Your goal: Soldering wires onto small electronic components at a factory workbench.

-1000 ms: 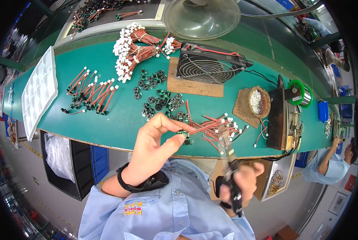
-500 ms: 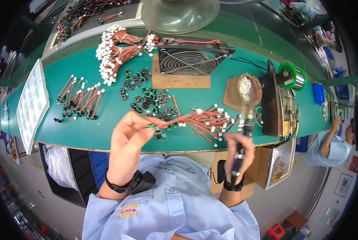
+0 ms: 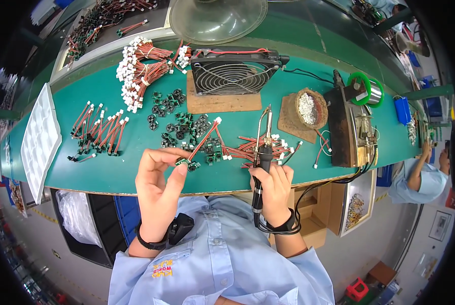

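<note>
Between the thumb and fingers of my left hand [image 3: 159,178] is a small green circuit board [image 3: 183,162]. A red-and-brown wire lead with a white connector [image 3: 218,120] slants up from it. My right hand [image 3: 274,187] is closed around a soldering iron [image 3: 263,158], its metal tip pointing up and away from me and apart from the board. Just beyond my left hand lie loose small boards with black parts [image 3: 179,122]. A pile of loose wire leads [image 3: 248,144] spreads behind the iron.
A fan [image 3: 235,73] stands on a wooden board at the back. To the right are a bowl of white granules [image 3: 307,108], a metal-topped station [image 3: 360,137] and a solder wire spool [image 3: 372,92]. Finished-looking wired boards [image 3: 103,132] and a white tray [image 3: 42,142] lie left.
My right hand has swung left with the soldering iron, which now stands nearer the left hand. My left hand has shifted slightly left, and the lead on its board now points more upward.
</note>
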Demonstrator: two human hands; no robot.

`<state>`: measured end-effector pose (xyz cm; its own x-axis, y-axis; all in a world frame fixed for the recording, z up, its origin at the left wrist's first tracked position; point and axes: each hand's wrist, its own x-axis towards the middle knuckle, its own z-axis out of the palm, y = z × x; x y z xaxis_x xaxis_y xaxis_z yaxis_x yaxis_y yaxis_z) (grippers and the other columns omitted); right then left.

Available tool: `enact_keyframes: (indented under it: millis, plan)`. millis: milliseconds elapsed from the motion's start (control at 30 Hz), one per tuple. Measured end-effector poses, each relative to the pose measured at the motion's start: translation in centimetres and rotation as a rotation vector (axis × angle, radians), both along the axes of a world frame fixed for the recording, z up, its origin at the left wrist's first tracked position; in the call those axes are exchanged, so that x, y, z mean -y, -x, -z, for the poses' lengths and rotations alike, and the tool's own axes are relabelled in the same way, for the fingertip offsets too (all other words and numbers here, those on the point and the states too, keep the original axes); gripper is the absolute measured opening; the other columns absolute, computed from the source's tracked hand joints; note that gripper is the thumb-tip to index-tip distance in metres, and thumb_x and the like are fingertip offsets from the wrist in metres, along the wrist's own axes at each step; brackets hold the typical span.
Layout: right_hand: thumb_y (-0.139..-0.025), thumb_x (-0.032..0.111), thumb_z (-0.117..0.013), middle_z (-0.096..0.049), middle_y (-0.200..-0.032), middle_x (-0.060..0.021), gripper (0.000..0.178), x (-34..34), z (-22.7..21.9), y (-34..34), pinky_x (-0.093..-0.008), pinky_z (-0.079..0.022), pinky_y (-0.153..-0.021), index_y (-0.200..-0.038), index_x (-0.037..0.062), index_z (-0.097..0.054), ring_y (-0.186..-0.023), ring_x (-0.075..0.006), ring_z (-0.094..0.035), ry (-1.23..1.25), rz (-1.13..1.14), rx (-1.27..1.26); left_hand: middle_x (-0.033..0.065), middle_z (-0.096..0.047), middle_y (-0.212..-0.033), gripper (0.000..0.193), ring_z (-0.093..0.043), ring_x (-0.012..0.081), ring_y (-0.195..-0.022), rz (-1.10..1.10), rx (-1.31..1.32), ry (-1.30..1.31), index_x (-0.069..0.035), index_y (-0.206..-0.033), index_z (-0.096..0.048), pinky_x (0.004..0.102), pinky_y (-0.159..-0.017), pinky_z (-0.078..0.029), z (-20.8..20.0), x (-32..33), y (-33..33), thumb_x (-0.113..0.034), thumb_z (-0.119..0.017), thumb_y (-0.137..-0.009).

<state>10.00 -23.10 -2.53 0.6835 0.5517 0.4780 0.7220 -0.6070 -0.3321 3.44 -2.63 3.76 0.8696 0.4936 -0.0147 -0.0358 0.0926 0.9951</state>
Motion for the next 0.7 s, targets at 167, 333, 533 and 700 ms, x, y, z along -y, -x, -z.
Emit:
enact_keyframes:
  millis: [167, 333, 533, 700]
  plan:
    - [-0.069, -0.006, -0.065, -0.059, -0.081, -0.0084, 0.037, -0.5, -1.2, 0.4, -0.0317, -0.044, -0.068, -0.1, 0.0075, -0.05, -0.072, -0.0194, -0.06, -0.394, -0.034, -0.239, 0.0105, -0.059, -0.088, 0.015, -0.056, 0.017, -0.085, -0.041, 0.004, -0.061, 0.0, -0.096, -0.052, 0.0275, -0.076, -0.043, -0.3, 1.0, 0.1, 0.003, -0.056, -0.082]
    - [-0.077, -0.012, -0.063, -0.06, -0.085, -0.0137, 0.04, -0.9, -4.3, 1.3, -0.0275, -0.05, -0.068, -0.104, 0.0064, -0.038, -0.077, -0.0183, -0.062, -0.646, -0.1, -0.513, 0.0119, -0.058, -0.088, 0.018, -0.059, 0.0219, -0.079, 0.29, 0.056, -0.639, -0.001, -0.096, -0.059, 0.0298, -0.068, -0.047, -1.2, 1.0, -0.7, 0.004, -0.059, -0.079]
    - [-0.077, -0.01, -0.063, -0.06, -0.085, -0.0139, 0.04, -1.4, -6.3, 1.5, -0.027, -0.051, -0.068, -0.103, 0.0057, -0.038, -0.076, -0.0177, -0.062, -0.608, -0.16, -0.579, 0.0145, -0.059, -0.087, 0.019, -0.058, 0.026, -0.076, 0.476, 0.044, -0.646, 0.001, -0.093, -0.06, 0.0299, -0.064, -0.046, -2.3, 2.0, -0.8, 0.004, -0.062, -0.074]
    - [-0.077, -0.01, -0.063, -0.059, -0.082, -0.0118, 0.04, -1.4, -6.9, 1.2, -0.0241, -0.049, -0.062, -0.104, 0.0054, -0.037, -0.069, -0.0121, -0.059, -0.59, -0.182, -0.617, 0.0125, -0.058, -0.091, 0.024, -0.058, 0.0235, -0.08, 0.471, 0.068, -0.583, 0.0, -0.099, -0.058, 0.0296, -0.069, -0.046, -2.4, 1.8, -0.9, 0.003, -0.063, -0.075]
